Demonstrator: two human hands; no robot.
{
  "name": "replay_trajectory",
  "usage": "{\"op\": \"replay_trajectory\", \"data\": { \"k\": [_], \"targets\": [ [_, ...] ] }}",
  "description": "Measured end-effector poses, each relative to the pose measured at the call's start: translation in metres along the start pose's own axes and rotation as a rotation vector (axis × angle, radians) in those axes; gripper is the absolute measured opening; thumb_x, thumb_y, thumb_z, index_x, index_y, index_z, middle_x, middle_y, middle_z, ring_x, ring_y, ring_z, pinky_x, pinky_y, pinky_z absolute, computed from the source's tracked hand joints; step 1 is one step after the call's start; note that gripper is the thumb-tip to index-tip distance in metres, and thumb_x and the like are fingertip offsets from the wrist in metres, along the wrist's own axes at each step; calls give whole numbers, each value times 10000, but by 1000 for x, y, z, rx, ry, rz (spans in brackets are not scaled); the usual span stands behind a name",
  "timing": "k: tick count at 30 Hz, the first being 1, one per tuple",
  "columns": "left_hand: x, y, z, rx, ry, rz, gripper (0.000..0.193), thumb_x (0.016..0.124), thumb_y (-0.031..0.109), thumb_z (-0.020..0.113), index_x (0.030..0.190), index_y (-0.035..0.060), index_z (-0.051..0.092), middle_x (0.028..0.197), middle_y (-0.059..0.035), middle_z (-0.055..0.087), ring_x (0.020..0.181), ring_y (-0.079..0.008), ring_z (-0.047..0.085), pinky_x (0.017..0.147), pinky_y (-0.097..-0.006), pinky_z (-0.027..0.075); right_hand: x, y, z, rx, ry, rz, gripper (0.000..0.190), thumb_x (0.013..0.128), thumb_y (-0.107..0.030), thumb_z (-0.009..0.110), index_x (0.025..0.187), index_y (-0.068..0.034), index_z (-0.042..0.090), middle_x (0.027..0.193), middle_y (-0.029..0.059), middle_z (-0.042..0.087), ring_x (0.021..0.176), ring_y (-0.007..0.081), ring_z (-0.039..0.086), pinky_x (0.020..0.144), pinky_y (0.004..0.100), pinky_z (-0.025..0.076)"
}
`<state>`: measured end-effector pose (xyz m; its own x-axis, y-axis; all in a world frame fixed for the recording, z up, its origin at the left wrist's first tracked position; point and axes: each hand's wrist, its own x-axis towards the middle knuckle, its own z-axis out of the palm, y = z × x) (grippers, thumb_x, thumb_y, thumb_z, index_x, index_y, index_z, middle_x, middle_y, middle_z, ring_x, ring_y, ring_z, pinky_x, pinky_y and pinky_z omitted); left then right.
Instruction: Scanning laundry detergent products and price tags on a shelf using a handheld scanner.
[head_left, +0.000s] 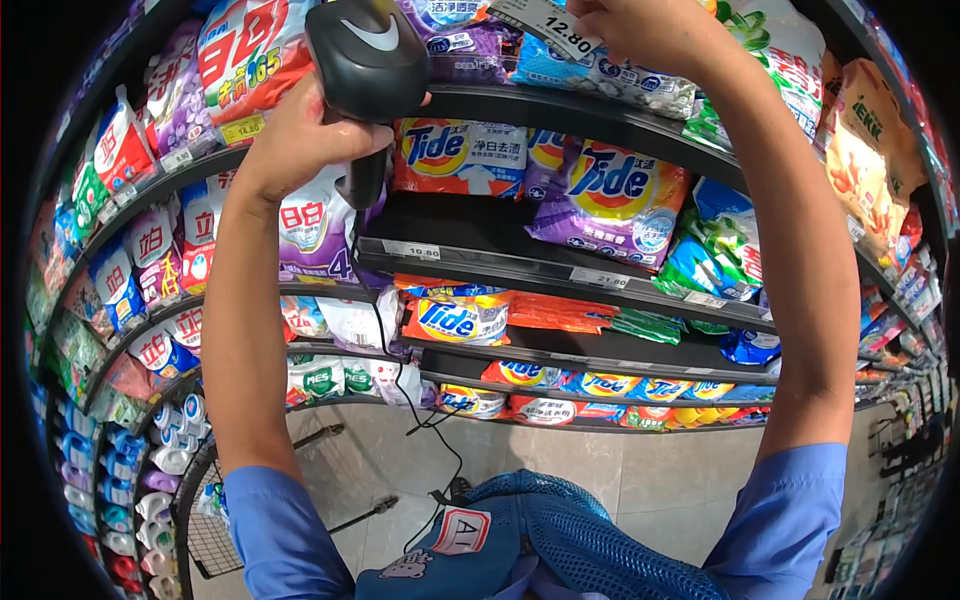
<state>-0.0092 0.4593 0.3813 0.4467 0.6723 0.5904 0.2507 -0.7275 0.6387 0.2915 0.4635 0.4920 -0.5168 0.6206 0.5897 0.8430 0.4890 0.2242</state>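
My left hand (307, 142) grips the handle of a black handheld barcode scanner (367, 64), whose cable hangs down past the shelves. At the top edge, my right hand (622, 34) pinches a paper price tag (544, 26) between thumb and fingers, in front of blue and purple detergent bags. Below the hands, an orange Tide bag (459, 156) and a purple Tide bag (611, 202) sit on a black shelf. The purple one leans back near the shelf's front edge. The upper part of the right hand is cut off by the frame.
Curved black shelves (480, 259) hold several rows of detergent bags, with price tags along their edges. Bottles (154, 506) stand at the lower left beside a wire basket (214, 532). The scanner's black cable (382, 322) runs down to my waist, over a tiled floor (577, 457).
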Motion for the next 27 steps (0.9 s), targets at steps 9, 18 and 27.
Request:
{"op": "replay_trajectory", "data": {
  "k": [9, 18, 27],
  "targets": [
    [-12, -5, 1, 122, 29, -17, 405, 688, 87, 751, 1075, 54, 633, 971, -5, 652, 893, -96, 598, 825, -280, 485, 11, -4, 9, -45, -118, -154, 73, 753, -62, 657, 789, -9, 690, 746, 211, 655, 745, 379, 654, 691, 450, 503],
    [-22, 3, 5, 186, 15, -9, 413, 675, 119, 770, 1060, 49, 641, 979, -25, 667, 936, -139, 603, 880, -317, 468, 20, -29, -14, -288, -433, -119, 100, 742, -46, 617, 782, 12, 688, 780, 213, 664, 761, 359, 657, 675, 442, 488],
    [-33, 11, 8, 125, -7, -23, 345, 675, 120, 775, 991, 40, 660, 939, -25, 671, 890, -129, 598, 834, -306, 470, 17, -12, -5, -172, -269, -169, 61, 730, -44, 607, 742, -2, 650, 753, 206, 650, 747, 378, 634, 665, 448, 474]
  ]
}}
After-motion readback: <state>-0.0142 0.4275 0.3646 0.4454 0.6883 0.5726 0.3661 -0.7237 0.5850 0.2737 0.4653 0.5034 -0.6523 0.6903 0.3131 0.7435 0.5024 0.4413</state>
